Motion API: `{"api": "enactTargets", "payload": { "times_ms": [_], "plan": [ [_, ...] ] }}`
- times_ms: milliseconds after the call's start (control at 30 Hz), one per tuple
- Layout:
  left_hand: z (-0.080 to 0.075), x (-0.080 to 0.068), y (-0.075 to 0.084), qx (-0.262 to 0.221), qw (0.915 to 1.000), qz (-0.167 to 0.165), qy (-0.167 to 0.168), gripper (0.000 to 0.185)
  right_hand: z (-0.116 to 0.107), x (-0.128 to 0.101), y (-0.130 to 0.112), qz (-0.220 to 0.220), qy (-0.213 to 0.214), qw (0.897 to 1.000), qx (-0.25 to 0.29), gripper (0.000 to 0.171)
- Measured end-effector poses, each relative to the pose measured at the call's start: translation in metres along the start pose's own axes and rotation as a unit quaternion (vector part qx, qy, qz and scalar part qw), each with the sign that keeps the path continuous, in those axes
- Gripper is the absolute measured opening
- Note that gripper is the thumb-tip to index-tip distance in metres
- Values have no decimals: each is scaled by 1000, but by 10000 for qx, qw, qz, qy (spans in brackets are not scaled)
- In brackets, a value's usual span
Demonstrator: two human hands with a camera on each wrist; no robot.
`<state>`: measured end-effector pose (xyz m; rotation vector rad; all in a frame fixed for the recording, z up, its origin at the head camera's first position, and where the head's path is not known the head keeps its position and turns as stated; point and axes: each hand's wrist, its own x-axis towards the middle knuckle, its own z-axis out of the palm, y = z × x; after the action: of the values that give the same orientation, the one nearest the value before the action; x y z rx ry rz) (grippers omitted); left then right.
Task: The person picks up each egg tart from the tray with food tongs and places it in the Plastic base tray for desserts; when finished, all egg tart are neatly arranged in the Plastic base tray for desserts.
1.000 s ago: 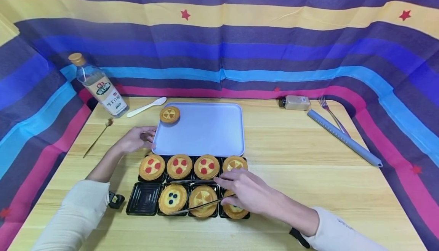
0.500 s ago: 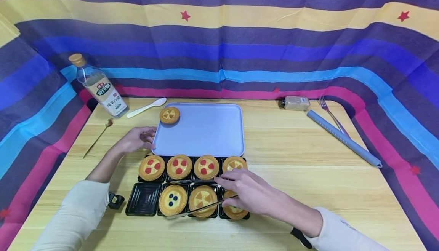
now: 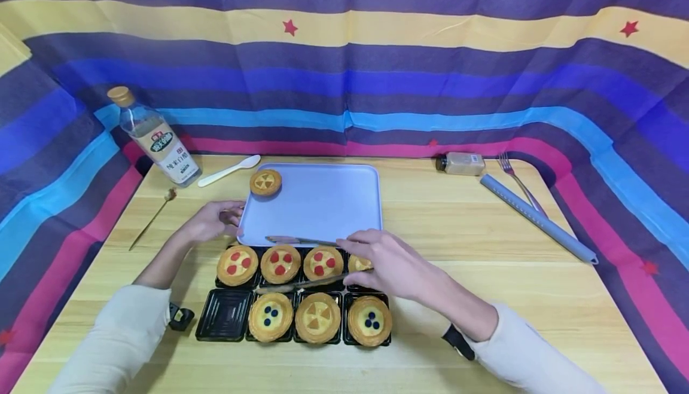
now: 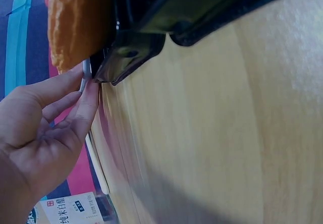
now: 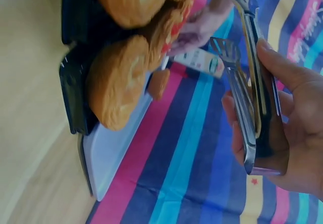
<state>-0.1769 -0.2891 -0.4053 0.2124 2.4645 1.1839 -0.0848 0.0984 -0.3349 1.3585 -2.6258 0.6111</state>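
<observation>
My right hand [image 3: 384, 262] grips metal tongs [image 3: 301, 260] with their two arms spread, held over the back row of the black compartment tray [image 3: 223, 322]. The tongs [image 5: 247, 88] hold nothing. The tray carries several tarts: red-dotted ones [image 3: 281, 262] behind, a blue-dotted tart [image 3: 369, 321] and a yellow-wedge tart [image 3: 318, 317] in front; its front left compartment is bare. My left hand [image 3: 215, 219] touches the left edge of the pale blue tray [image 3: 323, 202] with straight fingers [image 4: 86, 105]. One yellow-wedge tart [image 3: 265, 182] sits on that tray's far left corner.
A vinegar bottle [image 3: 153, 137], a white spoon [image 3: 228, 170] and a thin stick [image 3: 151, 217] lie at the back left. A spice jar [image 3: 462, 163], a fork [image 3: 518, 182] and a grey roll [image 3: 538, 217] lie at the back right. Striped cloth walls the table.
My right hand has lifted the tongs from the front row and moved them back toward the pale blue tray, uncovering the blue-dotted tart. The left hand has stayed put.
</observation>
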Motion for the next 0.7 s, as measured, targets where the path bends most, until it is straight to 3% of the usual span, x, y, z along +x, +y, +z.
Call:
{"api": "enactTargets", "payload": {
  "times_ms": [500,700],
  "plan": [
    [0,2,-7,58,9999,47,80,73,13,70,50,882,194,9936,-678,59],
    [0,2,-7,68,9999,30,93,74,26,98,72,1251,-37,9878,-925,56]
  ]
}}
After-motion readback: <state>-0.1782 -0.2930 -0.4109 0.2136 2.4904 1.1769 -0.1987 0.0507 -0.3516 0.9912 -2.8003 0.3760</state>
